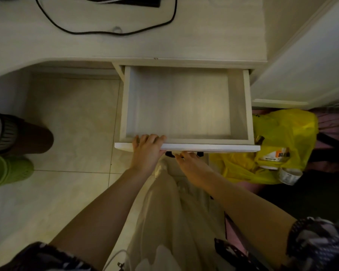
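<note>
One desk drawer [213, 148], drawn out beneath the desktop, nothing inside. Likely light, stiff board that slides easily.
Left hand [148, 151]: fingers curled over the front's top edge.
Right hand [192, 166]: at the dark handle [169, 154]; fingertips hidden, clasp untellable.
Best hold: the handle.

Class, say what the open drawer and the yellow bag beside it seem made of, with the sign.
The drawer: probably laminated board, matt pale wood-grain finish; faint straight grain lines show on its floor. The yellow bag: thin glossy plastic film; it crumples and shines.
</note>
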Motion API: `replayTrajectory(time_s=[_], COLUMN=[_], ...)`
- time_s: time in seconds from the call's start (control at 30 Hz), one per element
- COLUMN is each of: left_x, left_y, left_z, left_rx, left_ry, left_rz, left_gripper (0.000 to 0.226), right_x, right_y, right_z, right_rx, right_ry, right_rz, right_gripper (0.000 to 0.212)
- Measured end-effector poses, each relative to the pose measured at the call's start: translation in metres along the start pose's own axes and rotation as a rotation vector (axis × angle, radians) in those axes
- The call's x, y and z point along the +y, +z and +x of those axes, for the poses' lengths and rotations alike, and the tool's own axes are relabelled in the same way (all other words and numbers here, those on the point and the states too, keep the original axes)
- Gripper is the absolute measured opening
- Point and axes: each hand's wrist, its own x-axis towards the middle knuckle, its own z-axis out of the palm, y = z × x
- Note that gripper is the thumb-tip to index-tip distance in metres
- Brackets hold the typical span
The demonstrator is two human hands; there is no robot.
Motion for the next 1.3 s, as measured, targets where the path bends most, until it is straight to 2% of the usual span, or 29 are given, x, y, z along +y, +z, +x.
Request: replayTrajectory(time_s=[0.47, 0.63, 0.77, 0.97, 1.3], left_x=[0.009, 0.009, 0.006, -0.003, -0.068], left_y=[-0.007, -0.017, -0.03, -0.065, -0.114], left_z=[-0.015, -0.019, -0.03, -0.057, -0.127], left_rx=[-0.075, -0.109, -0.098, -0.067, 0.232], left_ry=[-0.044, -0.055, -0.068, -0.244, -0.6], left_rz=[-0.01, -0.055, -0.132, -0.34, -0.571], left_gripper=[0.043, 0.045, 0.042, 0.034, 0.03], right_x=[-0.006, -0.002, 0.002, -0.021, -0.125], right_y=[0.001, -0.009, -0.025, -0.073, -0.141], right_z=[-0.019, -0.029, -0.041, -0.042, -0.005], right_rx=[-0.014, -0.03, -0.016, 0.05, 0.211], right_ry=[-0.052, -0.005, 0.018, 0.0, -0.112], right_rz=[0.053, 0.216, 0.206, 0.196, 0.174], right_gripper=[0.068, 0.056, 0.041, 0.032, 0.035])
